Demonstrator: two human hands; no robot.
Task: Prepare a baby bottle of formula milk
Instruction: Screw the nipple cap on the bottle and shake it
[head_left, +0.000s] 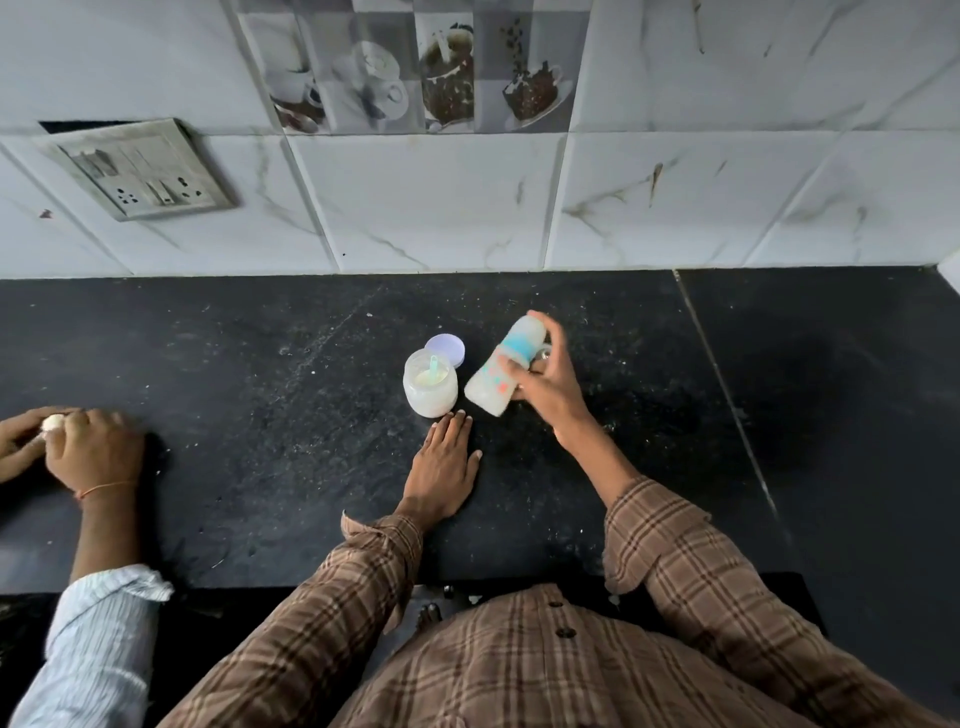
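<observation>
My right hand (540, 379) grips a clear baby bottle (493, 382) with blue and pink print, tilted and blurred above the black counter (260, 389), its capped end pointing away. It holds whitish liquid. My left hand (441, 465) lies flat on the counter, palm down, holding nothing. Just beyond its fingertips stands an open jar of white formula powder (430, 387) with a pale scoop (434, 366) standing in it. The jar's lilac lid (448, 347) lies behind it.
Another person's hands (78, 447) in a pale striped sleeve hold a small white object at the counter's left edge. A tiled wall with a switch and socket plate (145, 174) runs behind. A seam (727, 384) crosses the counter at the right.
</observation>
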